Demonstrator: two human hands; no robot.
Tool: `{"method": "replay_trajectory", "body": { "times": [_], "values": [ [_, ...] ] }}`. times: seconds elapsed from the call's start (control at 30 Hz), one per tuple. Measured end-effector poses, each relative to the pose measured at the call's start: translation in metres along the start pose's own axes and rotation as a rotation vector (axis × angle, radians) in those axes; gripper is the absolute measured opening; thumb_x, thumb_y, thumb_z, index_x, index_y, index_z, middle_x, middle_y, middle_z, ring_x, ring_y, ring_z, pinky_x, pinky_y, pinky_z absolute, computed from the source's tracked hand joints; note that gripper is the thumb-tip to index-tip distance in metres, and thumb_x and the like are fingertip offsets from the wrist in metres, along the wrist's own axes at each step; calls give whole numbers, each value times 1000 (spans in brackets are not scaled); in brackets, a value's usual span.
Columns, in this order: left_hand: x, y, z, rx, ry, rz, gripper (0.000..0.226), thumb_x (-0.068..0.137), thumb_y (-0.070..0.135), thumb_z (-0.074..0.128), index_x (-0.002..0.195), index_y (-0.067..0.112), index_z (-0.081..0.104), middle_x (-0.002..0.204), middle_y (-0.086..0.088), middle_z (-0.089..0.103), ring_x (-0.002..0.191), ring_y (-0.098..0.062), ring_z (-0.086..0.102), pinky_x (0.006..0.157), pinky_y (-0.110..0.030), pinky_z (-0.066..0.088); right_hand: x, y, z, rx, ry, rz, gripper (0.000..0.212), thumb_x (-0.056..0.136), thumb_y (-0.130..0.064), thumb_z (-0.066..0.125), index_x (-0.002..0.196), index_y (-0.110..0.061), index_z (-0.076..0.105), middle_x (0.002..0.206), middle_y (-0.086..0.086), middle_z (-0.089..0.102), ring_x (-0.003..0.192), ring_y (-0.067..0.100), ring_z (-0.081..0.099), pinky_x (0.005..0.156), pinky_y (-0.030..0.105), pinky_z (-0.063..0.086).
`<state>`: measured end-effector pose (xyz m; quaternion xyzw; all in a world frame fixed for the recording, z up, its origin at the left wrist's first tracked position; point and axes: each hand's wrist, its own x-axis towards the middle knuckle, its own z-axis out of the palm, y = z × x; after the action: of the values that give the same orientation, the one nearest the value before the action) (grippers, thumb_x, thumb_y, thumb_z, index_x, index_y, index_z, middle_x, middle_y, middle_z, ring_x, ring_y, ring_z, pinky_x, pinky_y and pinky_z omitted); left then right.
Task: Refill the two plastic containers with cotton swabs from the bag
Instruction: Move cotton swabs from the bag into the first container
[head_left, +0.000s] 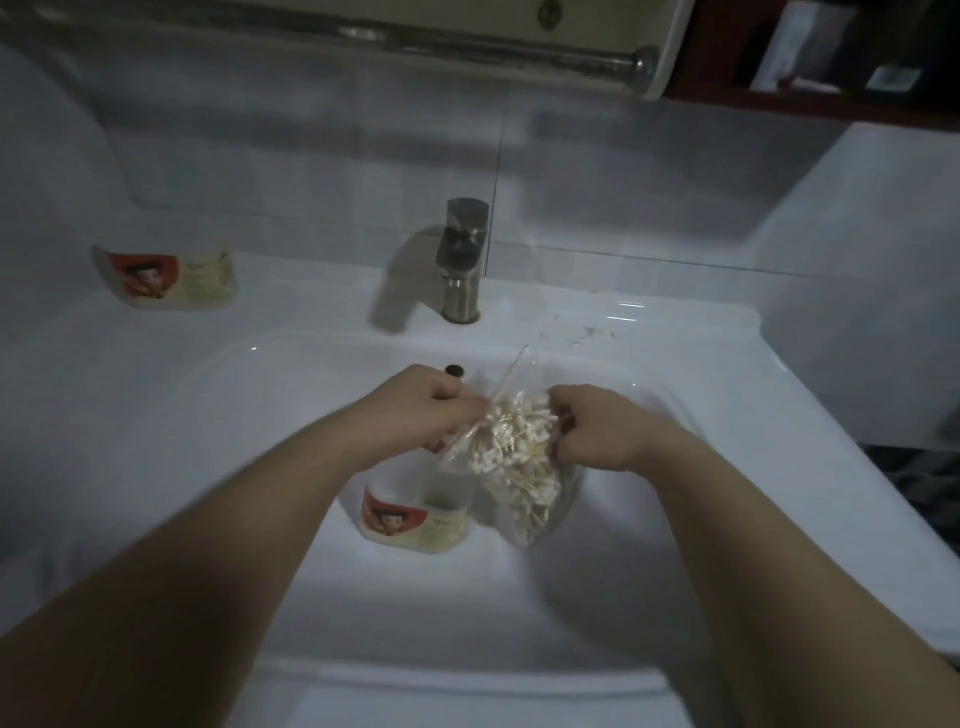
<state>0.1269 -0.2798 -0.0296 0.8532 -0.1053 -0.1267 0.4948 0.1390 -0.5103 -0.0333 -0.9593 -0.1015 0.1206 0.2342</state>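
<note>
Over the middle of the sink (249, 426), both hands work the clear bag (540, 499) of cotton swabs (514, 447). The left hand (431, 410) pinches the film at 9 o'clock of the bundle. The right hand (597, 426) has its fingers curled into it at 3 o'clock. They seem to pull apart, likely to spread the mouth so swabs can be drawn or tipped out.

The bag's belly hangs toward 6 o'clock, just beside the near container (415, 525). That one stands upright in the basin, right below the left hand. It is a sensible spot, since strays would drop into the bowl rather than roll off. Whether its top is open I cannot tell, as bag and wrist partly cover it.

The far container (166, 280) sits on the counter (322, 291) at 10 o'clock, well apart and near the wall.

Room looks decent. The basin walls slope wide on both sides, and the faucet (462, 260) at 12 o'clock stands behind the hands, apart from them. The sink's front edge at 6 o'clock lies under the forearms.
</note>
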Motion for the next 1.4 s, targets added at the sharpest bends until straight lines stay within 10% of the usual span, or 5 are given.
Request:
{"method": "replay_trajectory", "body": {
  "times": [0.17, 0.33, 0.47, 0.77, 1.4],
  "values": [
    [4, -8, 1, -96, -17, -17, 27, 98, 25, 65, 72, 17, 64, 52, 10, 47, 45, -5, 42, 46, -15, 38, 1, 0, 0, -26, 108, 29, 35, 78, -9, 66, 108, -28, 62, 94, -7, 61, 89, 16, 58, 60, 20, 40],
    [5, -9, 3, -164, -53, -43, 35, 96, 27, 67, 101, -7, 67, 73, -10, 52, 60, -17, 48, 51, -19, 43, 4, -7, -2, 135, 343, 56, 7, 85, -20, 67, 81, -21, 61, 67, -6, 64, 56, 5, 57, 51, 23, 37],
    [4, -4, 2, -255, -73, -12, 23, 97, 29, 67, 95, 7, 64, 71, -11, 47, 55, -15, 43, 53, -21, 41, -3, -25, -4, 392, 438, -34, 44, 92, -27, 65, 58, -18, 38, 44, -11, 35, 39, 8, 33, 45, 22, 29],
    [-2, -1, 5, -326, -204, -50, 37, 98, 19, 61, 62, 17, 59, 57, 0, 49, 49, -9, 43, 52, -21, 38, -18, -43, 0, 488, 154, -93, 43, 91, -44, 71, 67, -13, 52, 51, -6, 37, 41, 9, 31, 39, 21, 27],
    [-7, 9, 7, -99, -100, -45, 22, 92, 20, 63, 71, 12, 62, 58, 1, 50, 50, -10, 49, 46, -22, 36, -19, -43, 0, 492, 104, -52, 21, 89, -26, 72, 76, -16, 59, 48, -12, 43, 41, 10, 29, 41, 22, 23]
  ]
}}
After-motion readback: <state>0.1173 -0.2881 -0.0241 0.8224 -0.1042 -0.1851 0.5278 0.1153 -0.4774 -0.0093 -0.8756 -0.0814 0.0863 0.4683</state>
